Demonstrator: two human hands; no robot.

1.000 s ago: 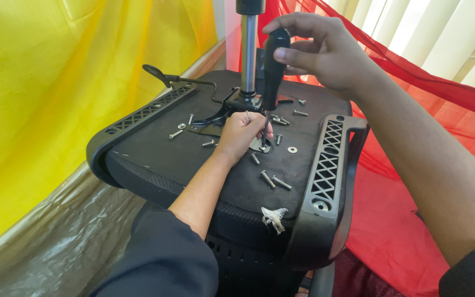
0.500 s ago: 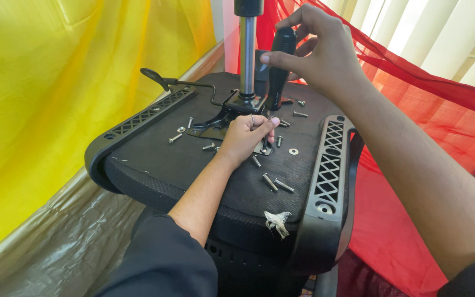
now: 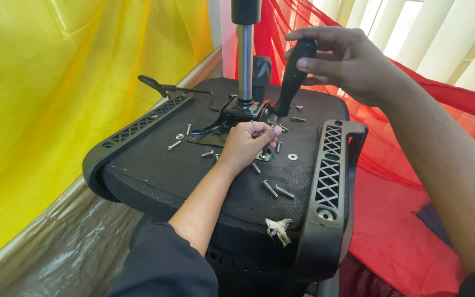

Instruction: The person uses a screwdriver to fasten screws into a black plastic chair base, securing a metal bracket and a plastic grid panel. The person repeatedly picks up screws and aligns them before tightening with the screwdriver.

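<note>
- While the upturned chair seat [image 3: 155, 165] lies flat, the right hand [image 3: 347, 60] is closed around a black screwdriver [image 3: 292, 77], tip down at the metal plate [image 3: 232, 118].
- The left hand [image 3: 246, 144] pinches a part under the tip, apparently steadying it.
- Loose screws [image 3: 276, 190] lie scattered nearby.

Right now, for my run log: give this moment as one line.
left hand: steadies screw at mount plate | right hand: grips black screwdriver, tip down | loose screws on upturned chair seat
</note>
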